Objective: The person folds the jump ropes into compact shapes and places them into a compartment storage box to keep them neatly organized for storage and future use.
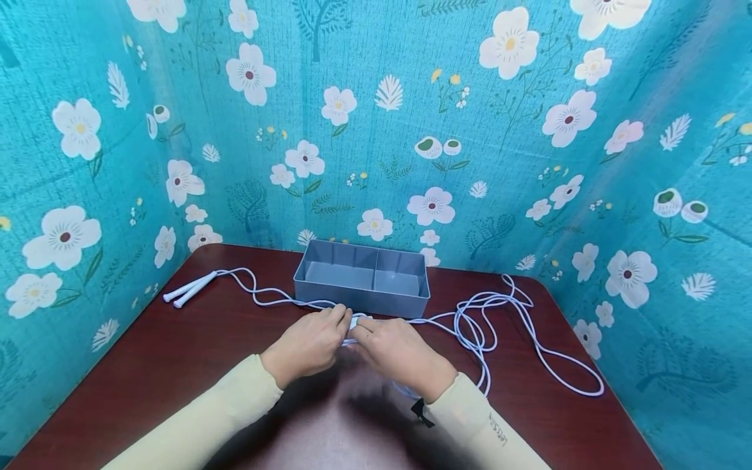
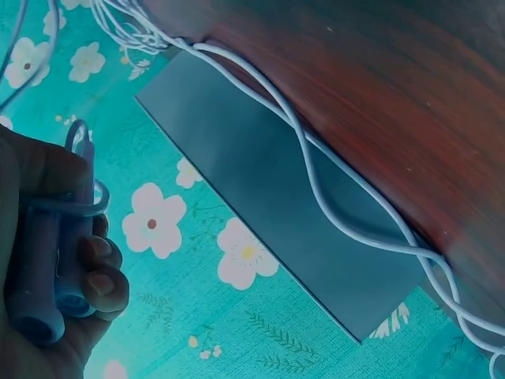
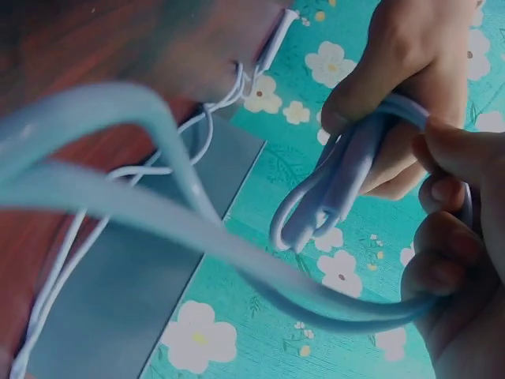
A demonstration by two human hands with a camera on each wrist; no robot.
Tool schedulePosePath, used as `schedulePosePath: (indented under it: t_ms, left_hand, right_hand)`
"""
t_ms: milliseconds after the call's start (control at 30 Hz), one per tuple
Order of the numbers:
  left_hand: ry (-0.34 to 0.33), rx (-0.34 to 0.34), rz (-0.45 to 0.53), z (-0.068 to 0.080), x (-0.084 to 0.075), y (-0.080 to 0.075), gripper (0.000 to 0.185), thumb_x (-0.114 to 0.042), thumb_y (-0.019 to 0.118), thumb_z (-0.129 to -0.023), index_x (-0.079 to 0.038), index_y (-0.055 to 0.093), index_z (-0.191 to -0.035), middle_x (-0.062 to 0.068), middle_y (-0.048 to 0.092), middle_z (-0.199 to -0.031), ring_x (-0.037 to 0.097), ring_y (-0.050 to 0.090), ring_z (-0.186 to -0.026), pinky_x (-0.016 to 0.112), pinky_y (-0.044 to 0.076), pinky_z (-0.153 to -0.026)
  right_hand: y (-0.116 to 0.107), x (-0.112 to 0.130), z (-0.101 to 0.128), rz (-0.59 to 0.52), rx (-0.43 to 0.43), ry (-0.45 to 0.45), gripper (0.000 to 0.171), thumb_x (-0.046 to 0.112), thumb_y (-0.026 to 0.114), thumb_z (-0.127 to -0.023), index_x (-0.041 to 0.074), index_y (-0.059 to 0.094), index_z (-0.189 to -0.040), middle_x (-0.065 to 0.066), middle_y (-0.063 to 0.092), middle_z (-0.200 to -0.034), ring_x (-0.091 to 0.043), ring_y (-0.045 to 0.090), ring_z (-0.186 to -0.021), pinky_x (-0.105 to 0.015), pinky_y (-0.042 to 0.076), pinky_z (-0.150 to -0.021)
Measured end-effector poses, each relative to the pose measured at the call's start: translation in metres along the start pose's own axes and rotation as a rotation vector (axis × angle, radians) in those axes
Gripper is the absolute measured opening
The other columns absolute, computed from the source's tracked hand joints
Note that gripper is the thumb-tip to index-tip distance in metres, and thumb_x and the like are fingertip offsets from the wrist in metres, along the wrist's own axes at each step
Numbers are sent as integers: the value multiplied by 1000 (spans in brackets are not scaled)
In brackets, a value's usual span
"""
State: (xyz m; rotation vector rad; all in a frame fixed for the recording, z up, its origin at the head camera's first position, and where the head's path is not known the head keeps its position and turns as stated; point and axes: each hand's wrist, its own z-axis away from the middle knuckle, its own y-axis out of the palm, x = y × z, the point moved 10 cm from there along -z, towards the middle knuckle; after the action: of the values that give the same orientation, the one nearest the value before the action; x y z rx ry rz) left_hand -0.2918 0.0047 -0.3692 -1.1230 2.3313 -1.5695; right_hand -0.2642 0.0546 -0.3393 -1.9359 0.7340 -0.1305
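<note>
Both hands meet at the middle of the worktop (image 1: 176,365), just in front of the grey box (image 1: 361,281). The left hand (image 1: 308,346) and the right hand (image 1: 399,356) hold a small bundle of the white skipping rope (image 1: 470,326) between them. The fingers of both hands are curled and clamped on the folded rope.

From the head view, the rope runs mostly from left to right along the front wall of the box. Its two white handles (image 1: 189,290) lie together at the far left of the worktop, with their free ends pointing to the left edge. On the right the rope lies in several loose loops that reach near the right edge.

The left wrist view shows what the head view hides: the folded strands stand side by side in the left hand (image 2: 47,300), with one loop sticking out above the fingers (image 2: 102,264). The rope (image 2: 316,181) also crosses the side of the box (image 2: 260,205) there.

The right wrist view shows the bundle (image 3: 331,197) from the other side. Its long axis is slanted, and the looped ends hang out below the left hand (image 3: 410,87). One strand passes over the fingers (image 3: 442,276) of the right hand and goes on, blurred, toward the camera.
</note>
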Motion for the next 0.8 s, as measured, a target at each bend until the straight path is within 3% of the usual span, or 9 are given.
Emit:
schedulePosePath:
  t_ms: [167, 300, 467, 633, 800]
  left_hand:
    - [35, -23, 30, -1, -4, -7, 34, -17, 63, -86, 0, 62, -115, 6, 50, -86, 14, 46, -65, 26, 48, -59]
    - [77, -46, 64, -2, -8, -15, 29, -15, 62, -87, -3, 61, -114, 4, 49, -86, 13, 46, -67, 25, 47, -61]
    - [133, -85, 129, -2, -14, -26, 26, -14, 62, -88, -4, 61, -112, 3, 51, -91, 13, 50, -72, 26, 48, -67]
    - [161, -85, 137, -2, -18, -31, 22, -12, 59, -87, -5, 60, -108, 3, 52, -93, 13, 51, -75, 26, 49, -71]
    - [203, -71, 143, -1, -24, -34, 30, -11, 59, -85, -2, 55, -113, 5, 51, -96, 15, 50, -78, 28, 48, -74]
  right_hand:
    - [-9, -5, 0, -19, -5, -26, 19, 28, 71, -89, 14, 65, -100, 6, 50, -82, -6, 52, -65, -22, 47, -57]
    - [-17, -16, 0, -110, -28, -4, 25, 30, 72, -88, 13, 60, -101, 7, 52, -85, -4, 55, -66, -17, 49, -63]
    - [-18, -35, 1, -392, -86, 32, 25, 25, 78, -82, 14, 64, -98, 8, 57, -90, -3, 57, -75, -14, 48, -70]
    - [-12, -55, 4, -756, -134, 89, 16, 10, 78, -80, 13, 72, -94, 4, 59, -93, -11, 55, -83, -23, 49, -68]
    - [0, -66, 7, -1059, -144, 184, 15, -10, 70, -82, 1, 74, -91, -12, 60, -96, -20, 54, -88, -30, 48, -71]
